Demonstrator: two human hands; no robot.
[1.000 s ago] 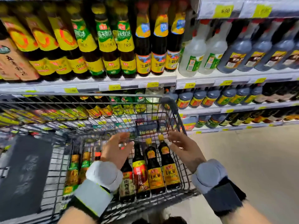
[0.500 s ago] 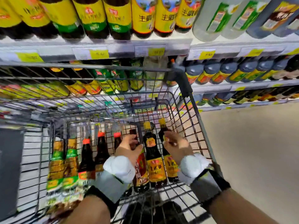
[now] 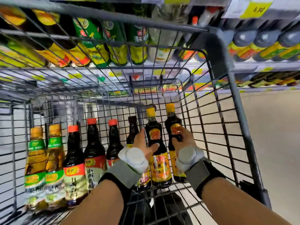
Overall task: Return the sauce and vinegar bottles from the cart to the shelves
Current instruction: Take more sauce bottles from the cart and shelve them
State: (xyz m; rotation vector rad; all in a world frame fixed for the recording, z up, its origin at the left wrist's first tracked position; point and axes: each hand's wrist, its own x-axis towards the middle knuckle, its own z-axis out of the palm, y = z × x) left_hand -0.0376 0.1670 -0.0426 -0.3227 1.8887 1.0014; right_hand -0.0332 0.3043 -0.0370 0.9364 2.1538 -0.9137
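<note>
Lower in the cart (image 3: 217,49) now, left hand (image 3: 142,143) grips a yellow-cap bottle (image 3: 153,125); right hand (image 3: 183,140) grips the end bottle (image 3: 172,120).

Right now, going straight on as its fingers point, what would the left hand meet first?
Probably the cart's far wire wall; the left hand points up the gap between the dark-capped bottle and the left yellow-capped bottle its thumb touches. Depth unclear.

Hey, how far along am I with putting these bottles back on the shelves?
Nothing looks shelved yet: eight bottles sit in the cart. In hand: the right hand grips the end yellow-capped bottle, the left hand its neighbour. Left: carry these to the shelves, then the other six.
</note>
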